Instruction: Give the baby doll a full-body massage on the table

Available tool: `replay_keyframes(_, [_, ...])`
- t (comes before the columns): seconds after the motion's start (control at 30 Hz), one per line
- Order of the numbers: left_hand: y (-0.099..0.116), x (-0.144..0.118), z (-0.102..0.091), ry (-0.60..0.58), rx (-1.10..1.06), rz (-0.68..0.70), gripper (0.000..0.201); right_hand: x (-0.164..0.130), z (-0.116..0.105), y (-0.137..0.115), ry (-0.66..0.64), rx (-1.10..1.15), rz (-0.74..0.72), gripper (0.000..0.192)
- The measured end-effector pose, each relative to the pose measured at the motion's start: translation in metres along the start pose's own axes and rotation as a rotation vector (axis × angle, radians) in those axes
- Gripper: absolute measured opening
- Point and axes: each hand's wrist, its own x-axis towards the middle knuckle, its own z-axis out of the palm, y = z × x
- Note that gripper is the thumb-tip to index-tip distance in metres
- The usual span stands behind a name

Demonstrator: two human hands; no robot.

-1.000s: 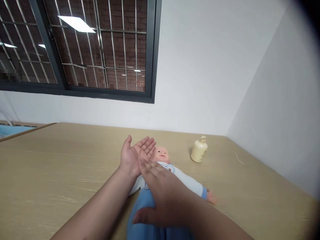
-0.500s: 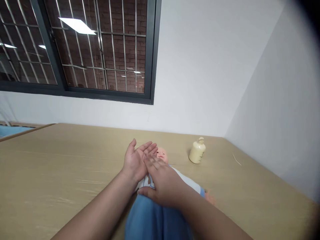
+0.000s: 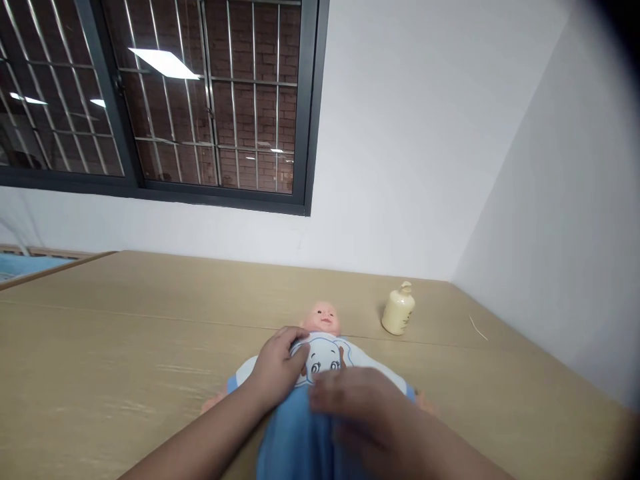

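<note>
A baby doll (image 3: 324,319) lies on its back, its head toward the wall. It wears a white shirt (image 3: 370,357) with blue cuffs and a printed cartoon face, and blue trousers (image 3: 293,440). On the shirt, at the image-left side of the doll's chest, rests my left hand (image 3: 279,365), palm down with the thumb apart from the fingers. My right hand (image 3: 365,407) is over the doll's waist and trousers, smeared by motion. Whether its fingers grip the cloth cannot be made out.
A cream pump bottle (image 3: 399,311) stands on the tan tabletop (image 3: 125,333), to the right beyond the doll. A thin pale strip (image 3: 478,328) lies farther right. White walls and a barred window (image 3: 215,100) rise behind. Something light blue (image 3: 30,265) shows past the left edge.
My hands were together, the left palm up over the doll's chest. They have parted: the left has turned down onto the shirt, the right has moved toward the waist. The doll's face is uncovered.
</note>
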Motion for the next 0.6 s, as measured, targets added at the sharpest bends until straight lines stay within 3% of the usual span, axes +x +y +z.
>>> replay_keyframes(0.1, [-0.005,-0.005,0.001,-0.017,0.158,0.078,0.027,-0.003,0.023,-0.007,-0.181,-0.015,-0.247,0.029])
replay_keyframes(0.23, [-0.008,-0.005,-0.002,-0.079,0.223,0.122,0.029,0.004,0.041,-0.006,-0.278,-0.194,-0.275,0.029])
replay_keyframes(0.37, [-0.012,-0.007,-0.002,-0.097,0.248,0.155,0.029,0.006,0.037,-0.003,-0.322,-0.196,-0.192,0.038])
replay_keyframes(0.47, [-0.014,-0.008,-0.001,-0.113,0.242,0.160,0.030,0.003,0.024,0.001,-0.372,-0.096,-0.054,0.070])
replay_keyframes(0.53, [-0.015,-0.008,-0.001,-0.127,0.235,0.166,0.031,0.000,0.018,0.011,-0.349,-0.076,0.061,0.084])
replay_keyframes(0.6, [-0.014,-0.008,-0.001,-0.134,0.236,0.178,0.032,-0.005,0.016,0.028,-0.272,-0.090,0.165,0.080])
